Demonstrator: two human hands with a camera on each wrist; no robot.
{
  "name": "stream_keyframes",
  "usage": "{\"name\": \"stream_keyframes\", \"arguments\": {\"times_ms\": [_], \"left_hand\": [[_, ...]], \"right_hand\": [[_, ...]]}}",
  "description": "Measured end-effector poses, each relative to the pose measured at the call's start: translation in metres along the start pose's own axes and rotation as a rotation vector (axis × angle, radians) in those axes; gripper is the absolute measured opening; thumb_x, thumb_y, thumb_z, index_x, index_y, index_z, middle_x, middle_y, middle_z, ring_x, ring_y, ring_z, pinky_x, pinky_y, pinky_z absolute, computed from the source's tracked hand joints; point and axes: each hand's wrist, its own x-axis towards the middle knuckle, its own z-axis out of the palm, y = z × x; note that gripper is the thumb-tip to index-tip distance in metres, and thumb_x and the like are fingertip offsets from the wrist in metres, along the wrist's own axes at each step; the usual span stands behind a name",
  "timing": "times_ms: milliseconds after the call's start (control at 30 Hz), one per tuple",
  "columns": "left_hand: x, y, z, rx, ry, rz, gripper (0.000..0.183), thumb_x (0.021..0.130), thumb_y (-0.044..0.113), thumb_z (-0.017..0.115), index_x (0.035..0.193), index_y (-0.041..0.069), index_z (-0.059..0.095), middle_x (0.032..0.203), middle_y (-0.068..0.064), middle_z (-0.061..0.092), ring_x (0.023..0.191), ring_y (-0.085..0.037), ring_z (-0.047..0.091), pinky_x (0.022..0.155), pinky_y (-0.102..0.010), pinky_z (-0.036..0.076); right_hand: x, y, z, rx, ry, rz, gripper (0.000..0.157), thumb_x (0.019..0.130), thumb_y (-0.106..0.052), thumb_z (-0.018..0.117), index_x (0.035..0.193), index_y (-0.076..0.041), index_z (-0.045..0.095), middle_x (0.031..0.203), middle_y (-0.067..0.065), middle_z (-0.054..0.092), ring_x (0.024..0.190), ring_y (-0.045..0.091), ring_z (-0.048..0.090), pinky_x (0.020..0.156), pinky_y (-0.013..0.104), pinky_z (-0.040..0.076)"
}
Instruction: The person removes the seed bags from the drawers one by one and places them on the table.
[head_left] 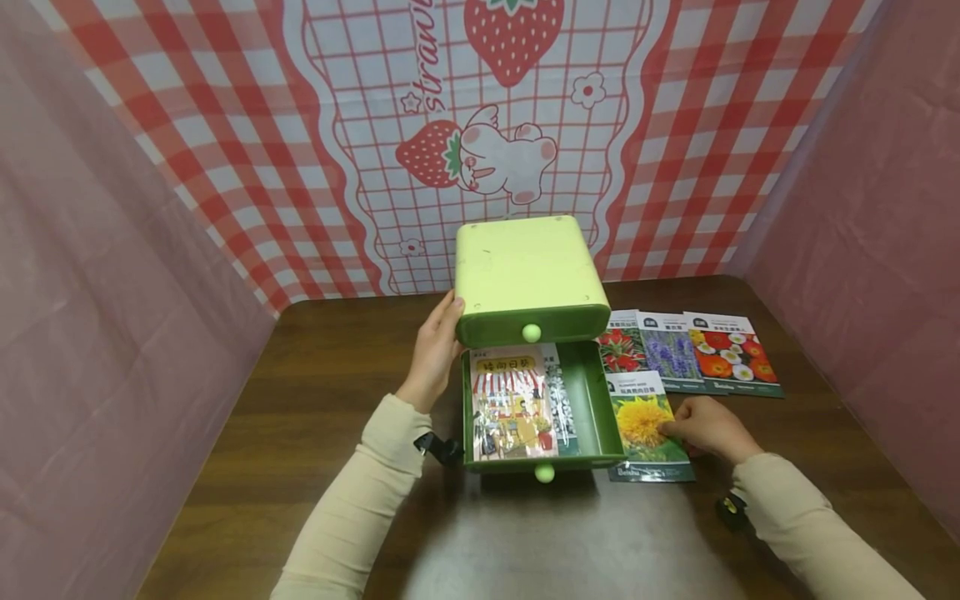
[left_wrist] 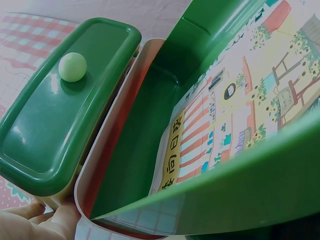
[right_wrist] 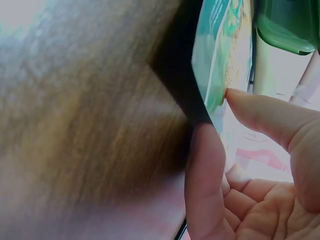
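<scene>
A light-green two-drawer box (head_left: 528, 267) has its lower drawer (head_left: 592, 400) pulled out and its upper drawer closed. My left hand (head_left: 438, 346) rests against the box's left side, its fingers laid along the wall. Inside the lower drawer lies a packet with a striped-awning shop picture (head_left: 510, 408), on top of another packet (head_left: 558, 400) mostly covered by it. To the drawer's right, my right hand (head_left: 708, 429) pinches the right edge of a yellow-flower seed packet (head_left: 643, 425) between thumb and finger. The right wrist view shows this packet (right_wrist: 212, 65) raised off the table at that edge.
Behind the held packet lie more seed packets: one with red flowers (head_left: 624, 343), a lavender one (head_left: 670, 350) and a poppy one (head_left: 733, 354). Everything stands on a brown wooden table (head_left: 300, 417). A checked cloth (head_left: 345, 242) hangs behind, with pink cloth at both sides.
</scene>
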Motion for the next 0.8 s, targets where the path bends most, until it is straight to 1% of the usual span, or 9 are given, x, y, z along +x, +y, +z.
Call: {"name": "stream_keyframes", "arguments": {"times_ms": [367,533,700,800], "left_hand": [[0.0,0.0,0.0,0.009,-0.003,-0.003,0.061,0.103,0.041,0.047,0.155,0.017,0.029,0.157,-0.007,0.036,0.134,-0.028,0.049,0.112,-0.041,0.042],[0.0,0.0,-0.001,0.013,-0.005,0.0,0.061,0.103,0.04,0.046,0.156,0.015,0.028,0.157,-0.008,0.036,0.134,-0.028,0.05,0.112,-0.042,0.043],[0.0,0.001,-0.001,0.031,-0.011,0.0,0.061,0.103,0.043,0.046,0.156,0.017,0.028,0.158,-0.006,0.034,0.135,-0.027,0.048,0.112,-0.042,0.042],[-0.001,0.001,-0.001,0.034,-0.015,-0.003,0.061,0.103,0.044,0.045,0.156,0.018,0.028,0.159,-0.006,0.033,0.136,-0.026,0.047,0.113,-0.042,0.041]], "right_hand": [[-0.002,-0.002,-0.001,-0.051,0.025,0.015,0.033,0.084,-0.032,0.073,0.071,-0.007,0.056,0.061,0.0,0.054,0.056,0.016,0.051,0.049,0.03,0.04],[-0.002,-0.005,-0.009,-0.069,0.009,0.007,0.032,0.087,-0.033,0.069,0.076,-0.005,0.06,0.066,0.002,0.057,0.06,0.017,0.053,0.051,0.03,0.042],[-0.003,-0.015,-0.021,-0.046,0.032,-0.049,0.035,0.095,-0.034,0.061,0.086,-0.001,0.063,0.07,0.004,0.059,0.062,0.018,0.054,0.054,0.031,0.045],[-0.005,-0.025,-0.028,-0.008,0.064,-0.115,0.037,0.098,-0.035,0.056,0.09,0.001,0.062,0.068,0.004,0.057,0.061,0.018,0.052,0.053,0.031,0.045]]}}
